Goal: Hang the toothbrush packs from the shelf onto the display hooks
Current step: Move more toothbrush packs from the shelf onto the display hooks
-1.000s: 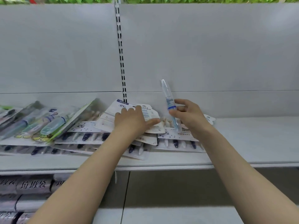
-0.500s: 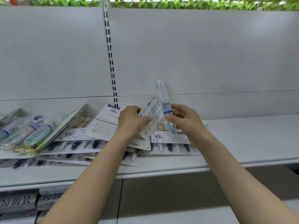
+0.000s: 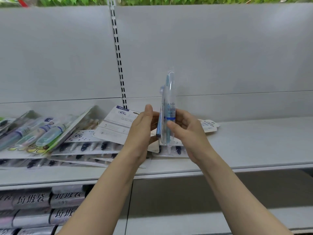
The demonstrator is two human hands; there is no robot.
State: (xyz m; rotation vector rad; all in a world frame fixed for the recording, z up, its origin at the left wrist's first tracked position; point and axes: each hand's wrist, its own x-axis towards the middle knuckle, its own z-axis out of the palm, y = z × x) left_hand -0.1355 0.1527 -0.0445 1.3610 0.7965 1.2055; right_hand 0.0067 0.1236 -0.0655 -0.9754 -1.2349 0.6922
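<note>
Left hand (image 3: 141, 131) has lifted a second pack (image 3: 160, 121) off the shelf (image 3: 254, 146) pile and now presses it, fingers curled on it, against the pack (image 3: 169, 107) gripped upright by the right hand (image 3: 188, 133), so hanging likely comes next, no hooks in view.

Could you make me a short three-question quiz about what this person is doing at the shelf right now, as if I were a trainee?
1. True or false: the clear plastic pack with the light blue toothbrush stands roughly upright between the two hands.
2. Which hand has its thumb across the front of that pack: A) left hand B) right hand?
3. Fill in: the loose pile of flat white card toothbrush packs lies on the grey metal shelf to the ____ of the hands.

Key: 1 true; 2 B; 3 left.
</note>
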